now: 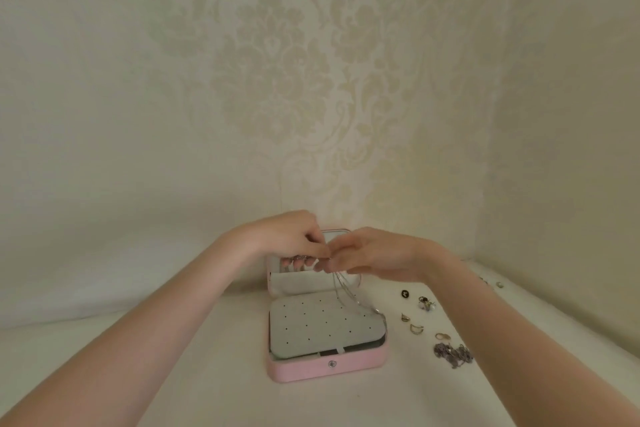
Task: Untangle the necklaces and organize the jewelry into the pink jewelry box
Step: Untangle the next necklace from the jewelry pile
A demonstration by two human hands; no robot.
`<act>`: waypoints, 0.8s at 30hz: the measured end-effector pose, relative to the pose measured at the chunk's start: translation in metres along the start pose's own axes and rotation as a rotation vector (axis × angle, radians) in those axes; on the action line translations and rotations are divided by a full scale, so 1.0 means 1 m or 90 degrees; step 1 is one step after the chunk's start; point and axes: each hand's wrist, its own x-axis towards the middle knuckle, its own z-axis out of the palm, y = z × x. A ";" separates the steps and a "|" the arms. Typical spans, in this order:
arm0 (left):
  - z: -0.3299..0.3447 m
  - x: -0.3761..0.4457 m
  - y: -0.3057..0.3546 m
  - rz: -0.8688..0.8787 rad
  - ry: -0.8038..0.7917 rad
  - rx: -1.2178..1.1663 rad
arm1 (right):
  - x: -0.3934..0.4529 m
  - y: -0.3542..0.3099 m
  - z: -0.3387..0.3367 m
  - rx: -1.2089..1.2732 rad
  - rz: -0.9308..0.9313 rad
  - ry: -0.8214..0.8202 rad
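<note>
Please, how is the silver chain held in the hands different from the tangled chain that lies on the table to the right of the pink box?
The silver chain is pinched by the left hand and right hand and hangs in long strands over the open pink jewelry box; the tangled chain lies untouched on the table. The held one is stretched out; the other is bunched in a heap. The held one looks pale silver, the other darker, purplish. Both are thin metal chains outside the box's compartments.

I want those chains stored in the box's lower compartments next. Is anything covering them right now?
Yes. The grey earring panel lies flat across the pink jewelry box, covering what is beneath. Both hands, left hand and right hand, pinch the silver necklaces, which dangle onto that panel.
</note>
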 end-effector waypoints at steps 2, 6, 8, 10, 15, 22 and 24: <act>-0.009 0.001 0.002 0.019 0.031 0.023 | 0.005 0.001 0.006 0.089 -0.031 0.003; -0.026 0.002 -0.009 0.037 0.151 -0.008 | 0.003 0.000 -0.006 0.181 -0.031 0.134; -0.028 0.004 -0.017 0.050 0.181 -0.027 | 0.003 -0.004 -0.021 0.140 -0.025 0.203; -0.020 0.007 -0.025 0.048 0.199 -0.035 | 0.006 -0.012 -0.031 0.071 -0.013 0.268; 0.015 0.025 -0.050 0.050 0.255 -0.068 | 0.026 -0.031 -0.043 -0.024 -0.028 0.328; 0.029 0.054 -0.076 0.075 0.346 -0.093 | 0.056 -0.022 -0.055 -0.051 -0.017 0.359; 0.030 0.059 -0.081 0.088 0.355 -0.062 | 0.058 -0.017 -0.059 -0.064 -0.001 0.354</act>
